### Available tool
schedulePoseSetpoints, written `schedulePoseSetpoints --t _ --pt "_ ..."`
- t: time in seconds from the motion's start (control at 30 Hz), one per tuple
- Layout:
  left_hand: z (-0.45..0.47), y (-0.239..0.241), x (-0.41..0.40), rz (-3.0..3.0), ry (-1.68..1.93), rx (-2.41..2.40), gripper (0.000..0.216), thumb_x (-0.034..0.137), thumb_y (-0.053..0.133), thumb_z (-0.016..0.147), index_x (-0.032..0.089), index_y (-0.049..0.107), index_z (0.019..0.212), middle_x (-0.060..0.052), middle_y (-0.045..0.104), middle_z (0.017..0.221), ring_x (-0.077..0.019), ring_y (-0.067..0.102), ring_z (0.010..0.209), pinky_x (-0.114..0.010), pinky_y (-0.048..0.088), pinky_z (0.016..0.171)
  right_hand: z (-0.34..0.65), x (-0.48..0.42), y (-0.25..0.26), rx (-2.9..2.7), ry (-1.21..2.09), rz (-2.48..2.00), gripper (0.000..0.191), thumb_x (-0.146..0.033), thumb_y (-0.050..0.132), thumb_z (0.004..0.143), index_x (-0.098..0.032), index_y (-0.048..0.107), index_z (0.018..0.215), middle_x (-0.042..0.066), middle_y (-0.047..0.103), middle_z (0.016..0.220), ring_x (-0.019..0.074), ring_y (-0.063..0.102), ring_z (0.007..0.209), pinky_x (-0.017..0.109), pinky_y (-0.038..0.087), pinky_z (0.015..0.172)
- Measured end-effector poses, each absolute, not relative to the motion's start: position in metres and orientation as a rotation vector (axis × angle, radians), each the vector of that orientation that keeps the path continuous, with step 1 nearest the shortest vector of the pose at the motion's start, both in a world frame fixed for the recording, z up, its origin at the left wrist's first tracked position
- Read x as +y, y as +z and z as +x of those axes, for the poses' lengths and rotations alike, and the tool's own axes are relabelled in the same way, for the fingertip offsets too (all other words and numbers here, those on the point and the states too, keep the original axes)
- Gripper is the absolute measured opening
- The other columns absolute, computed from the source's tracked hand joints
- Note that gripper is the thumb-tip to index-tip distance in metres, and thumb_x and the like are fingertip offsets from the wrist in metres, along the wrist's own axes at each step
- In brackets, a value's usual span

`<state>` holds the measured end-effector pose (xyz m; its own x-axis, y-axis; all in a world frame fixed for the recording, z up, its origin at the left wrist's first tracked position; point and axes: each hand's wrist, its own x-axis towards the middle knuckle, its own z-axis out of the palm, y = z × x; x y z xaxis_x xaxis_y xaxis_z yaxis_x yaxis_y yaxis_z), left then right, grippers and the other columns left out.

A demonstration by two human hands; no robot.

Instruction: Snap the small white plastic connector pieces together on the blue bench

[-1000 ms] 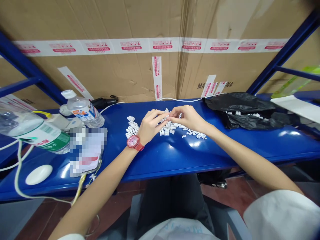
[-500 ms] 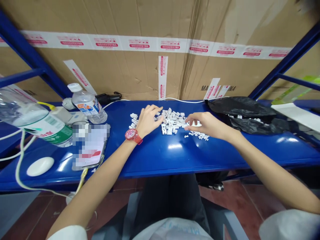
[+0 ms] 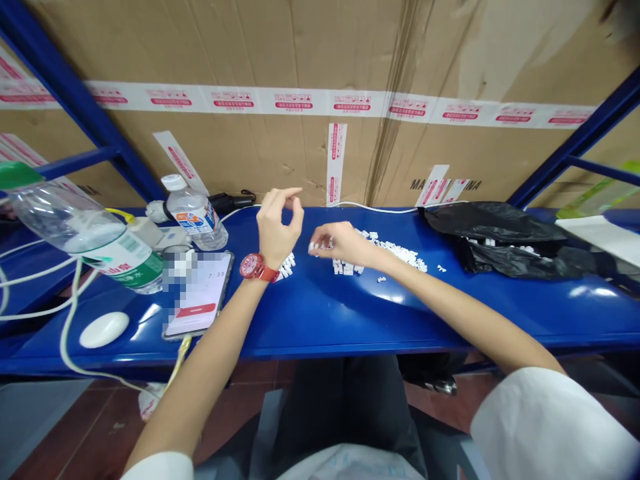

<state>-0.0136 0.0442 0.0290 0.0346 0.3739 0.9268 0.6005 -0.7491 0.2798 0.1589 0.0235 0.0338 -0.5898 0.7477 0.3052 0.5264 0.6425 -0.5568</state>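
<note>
Small white plastic pieces point(image 3: 400, 253) lie scattered on the blue shelf point(image 3: 350, 313), and a few more white pieces point(image 3: 287, 267) sit beside my left wrist. My left hand point(image 3: 278, 227), with a red watch on the wrist, is lifted above the shelf. Its fingers are curled but apart, and nothing shows between them. My right hand point(image 3: 343, 243) rests low on the shelf by the pile, and its fingertips pinch a small white piece at its left side.
A phone point(image 3: 200, 293) on a cable lies left of my arm. A small upright water bottle point(image 3: 193, 215), a large bottle point(image 3: 90, 243) on its side, a white oval device point(image 3: 104, 329) and cables crowd the left. A black bag point(image 3: 493, 230) lies right. Cardboard boxes point(image 3: 320, 60) stand behind.
My left hand has lifted off the pile and curled. My right hand has moved left across the pieces and closed on one. The view has shifted a little to the left.
</note>
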Motion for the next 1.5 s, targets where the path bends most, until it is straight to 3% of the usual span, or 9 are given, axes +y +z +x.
schedulePoseSetpoints --t 0.1,0.3,0.47,0.57,0.73,0.93,1.17,1.33,1.5 --pt "0.005 0.024 0.032 -2.467 -1.778 -0.914 0.016 0.028 0.059 0.096 0.018 0.067 0.106 -0.003 0.066 0.088 -0.0118 0.06 0.071 -0.026 0.048 0.062 0.196 0.012 0.049 -1.95 0.837 -1.075 0.027 -0.041 0.078 0.078 -0.016 0.07 0.082 0.004 0.071 0.076 0.0141 0.061 0.068 0.029 0.046 0.066" --pt "0.029 0.008 0.014 -2.678 -1.864 -0.747 0.038 0.037 0.079 0.083 0.017 0.063 0.111 -0.004 0.066 0.096 -0.013 0.063 0.081 -0.024 0.051 0.066 0.225 -0.02 0.042 -1.564 1.073 -1.106 0.036 -0.049 0.082 0.071 -0.015 0.07 0.078 0.001 0.064 0.069 0.0094 0.049 0.06 0.026 0.035 0.054" --pt "0.038 0.002 0.004 -2.717 -1.651 -0.593 0.014 0.028 0.071 0.091 0.016 0.065 0.094 -0.003 0.068 0.088 -0.0126 0.063 0.078 -0.026 0.053 0.07 0.229 -0.035 0.033 -1.517 1.113 -1.109 0.036 -0.052 0.079 0.075 -0.017 0.068 0.076 -0.002 0.061 0.067 0.0086 0.045 0.057 0.025 0.031 0.052" --pt "0.043 0.001 -0.002 -2.665 -1.56 -0.568 0.011 0.027 0.068 0.092 0.017 0.064 0.09 -0.003 0.07 0.086 -0.0155 0.066 0.08 -0.032 0.053 0.076 0.232 -0.04 0.035 -1.525 1.137 -1.119 0.038 -0.052 0.08 0.073 -0.017 0.068 0.074 0.0 0.063 0.068 0.0095 0.049 0.058 0.026 0.035 0.054" --pt "0.046 -0.001 -0.004 -2.538 -1.382 -0.606 0.011 0.027 0.064 0.093 0.016 0.065 0.092 -0.006 0.072 0.087 -0.0202 0.067 0.081 -0.036 0.049 0.075 0.234 -0.045 0.03 -1.563 1.0 -1.087 0.038 -0.051 0.082 0.071 -0.017 0.069 0.078 0.003 0.07 0.075 0.0149 0.062 0.069 0.029 0.046 0.065" --pt "0.045 -0.004 -0.001 -2.502 -1.245 -0.526 0.012 0.025 0.059 0.097 0.017 0.067 0.1 -0.007 0.073 0.093 -0.0209 0.067 0.084 -0.037 0.049 0.076 0.235 -0.043 0.022 -1.586 0.969 -1.124 0.043 -0.057 0.079 0.071 -0.016 0.069 0.079 0.004 0.071 0.077 0.0163 0.064 0.07 0.032 0.049 0.068" --pt "0.032 0.002 0.01 -2.379 -1.35 -0.611 0.014 0.027 0.061 0.097 0.015 0.068 0.101 -0.009 0.074 0.094 -0.021 0.066 0.083 -0.036 0.048 0.074 0.284 -0.045 0.024 -1.741 0.618 -1.4 0.043 -0.058 0.076 0.075 -0.016 0.071 0.08 0.008 0.073 0.079 0.0189 0.063 0.071 0.033 0.047 0.066" --pt "0.036 -0.001 0.009 -2.504 -1.234 -0.558 0.02 0.028 0.057 0.099 0.015 0.068 0.109 -0.01 0.073 0.1 -0.0228 0.067 0.088 -0.038 0.048 0.076 0.273 -0.047 0.029 -1.862 0.557 -1.317 0.045 -0.058 0.072 0.079 -0.018 0.069 0.099 0.006 0.073 0.09 0.017 0.061 0.073 0.029 0.045 0.062" --pt "0.039 -0.003 0.005 -2.487 -1.164 -0.492 0.021 0.026 0.054 0.101 0.014 0.066 0.112 -0.011 0.073 0.098 -0.0228 0.067 0.088 -0.036 0.049 0.075 0.237 -0.042 0.03 -1.892 0.581 -1.218 0.039 -0.057 0.067 0.085 -0.018 0.068 0.083 0.003 0.069 0.077 0.0149 0.059 0.069 0.027 0.043 0.062"
